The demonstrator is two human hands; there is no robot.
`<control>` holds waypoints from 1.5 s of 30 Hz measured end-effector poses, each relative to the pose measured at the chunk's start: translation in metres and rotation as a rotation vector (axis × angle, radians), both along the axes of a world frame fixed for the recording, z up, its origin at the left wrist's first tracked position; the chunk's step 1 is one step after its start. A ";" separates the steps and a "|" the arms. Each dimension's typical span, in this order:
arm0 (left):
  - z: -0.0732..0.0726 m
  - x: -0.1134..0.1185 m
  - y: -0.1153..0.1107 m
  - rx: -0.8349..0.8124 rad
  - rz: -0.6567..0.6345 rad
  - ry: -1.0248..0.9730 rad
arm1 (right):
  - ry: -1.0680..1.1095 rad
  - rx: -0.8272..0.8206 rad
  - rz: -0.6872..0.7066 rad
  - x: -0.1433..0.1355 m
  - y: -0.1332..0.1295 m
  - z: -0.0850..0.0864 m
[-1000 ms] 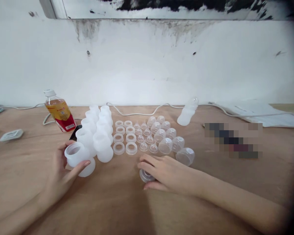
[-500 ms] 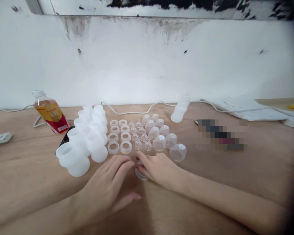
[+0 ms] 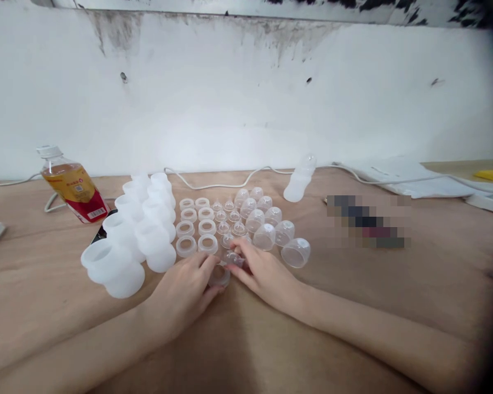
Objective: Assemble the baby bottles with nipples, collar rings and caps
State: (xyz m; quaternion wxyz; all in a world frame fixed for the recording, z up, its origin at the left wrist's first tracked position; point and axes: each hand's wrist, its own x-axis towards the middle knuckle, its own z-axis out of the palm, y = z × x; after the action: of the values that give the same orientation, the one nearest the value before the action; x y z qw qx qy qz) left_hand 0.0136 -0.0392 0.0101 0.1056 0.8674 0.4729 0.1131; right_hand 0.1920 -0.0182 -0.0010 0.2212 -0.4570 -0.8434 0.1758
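Note:
My left hand (image 3: 184, 287) grips a translucent collar ring (image 3: 219, 276) between fingers and thumb, low over the table. Just beside it, my right hand (image 3: 267, 271) pinches a clear bottle teat (image 3: 233, 258) by its edge. Beyond my hands stand two rows of collar rings (image 3: 186, 246) and, to their right, two rows of clear teats (image 3: 239, 228); my right fingers partly cover the nearest ones. Clear domed caps (image 3: 296, 253) are lined up further right. On the left stand frosted baby bottle bodies (image 3: 125, 278) in two rows.
A drink bottle (image 3: 76, 189) stands at the back left, near a dark flat object partly behind the bottle bodies. An assembled baby bottle (image 3: 299, 180) stands at the back. A white cable (image 3: 225, 187) runs along the wall. Blurred-out items (image 3: 365, 221) and white sheets (image 3: 411, 178) lie right.
The collar ring that was under my right hand is now in my left hand, which has closed. My right hand has shifted slightly and holds a teat. The view has moved slightly.

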 end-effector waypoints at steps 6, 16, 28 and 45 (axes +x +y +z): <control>-0.004 0.001 0.000 0.246 -0.030 0.087 | -0.030 0.027 -0.040 0.002 0.002 0.004; -0.001 0.001 0.003 0.299 -0.004 0.247 | -0.092 0.091 -0.055 0.003 0.003 -0.004; 0.000 0.002 -0.003 0.435 -0.002 0.383 | -0.178 0.164 -0.067 0.002 0.005 -0.010; 0.034 -0.014 -0.004 0.693 0.005 0.288 | -0.175 0.147 -0.093 0.001 0.001 -0.005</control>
State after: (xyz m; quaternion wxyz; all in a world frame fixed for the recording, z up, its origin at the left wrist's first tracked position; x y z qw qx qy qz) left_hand -0.0002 -0.0436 0.0441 -0.2621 0.8575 0.4188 0.1436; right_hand 0.1925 -0.0173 -0.0056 0.1877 -0.4917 -0.8480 0.0624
